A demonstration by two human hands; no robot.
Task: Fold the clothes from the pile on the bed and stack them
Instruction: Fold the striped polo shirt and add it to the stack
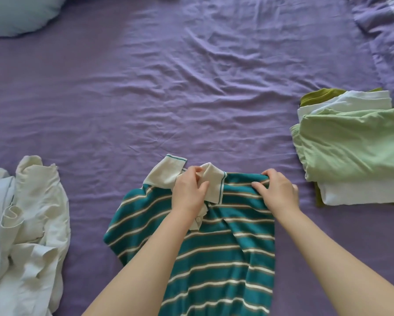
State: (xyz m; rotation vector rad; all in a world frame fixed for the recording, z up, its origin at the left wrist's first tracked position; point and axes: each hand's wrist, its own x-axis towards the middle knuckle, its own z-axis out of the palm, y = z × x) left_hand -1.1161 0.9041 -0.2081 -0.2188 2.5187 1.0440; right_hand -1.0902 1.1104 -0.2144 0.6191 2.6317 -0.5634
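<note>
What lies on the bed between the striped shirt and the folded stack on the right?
Nothing visible does. Between the striped shirt, gripped at its top edge by the left hand and the right hand, and the folded stack there is only bare purple sheet.

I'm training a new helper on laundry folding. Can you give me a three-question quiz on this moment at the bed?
1. True or false: the striped polo shirt already lies on the folded stack.
2. What does the left hand pinch? A) the shirt's cream collar B) a white pillow C) the purple sheet
3. On which side of the shirt, as the person sees it, is the unfolded pile of white clothes?

Key
1. False: it lies on the purple sheet in front of the person, apart from the stack.
2. A; the right hand grips the shirt's shoulder edge.
3. The left side; the folded stack is on the right.
</note>
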